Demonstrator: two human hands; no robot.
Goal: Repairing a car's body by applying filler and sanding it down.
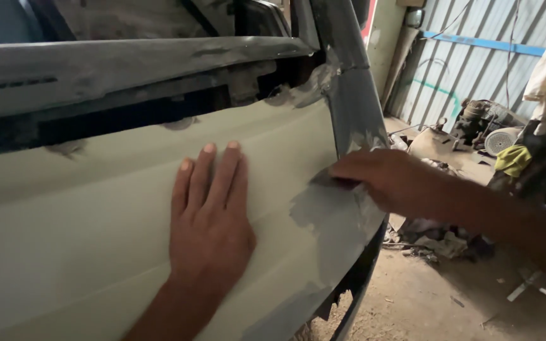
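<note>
A car door panel (83, 215) coated in pale filler fills the left and middle of the view, with grey bare patches (327, 218) near its right edge. My left hand (210, 208) lies flat on the panel, fingers together and pointing up. My right hand (383, 180) presses a small dark piece, likely sandpaper (325, 180), against the grey patch at the door's edge. Most of that piece is hidden under the fingers.
The grey window frame and pillar (349, 82) rise above the panel. A dirt floor (424, 303) with scraps lies to the right. Clutter, a round fan-like part (499, 140), cloths (513, 159) and a corrugated metal wall (475, 57) stand behind.
</note>
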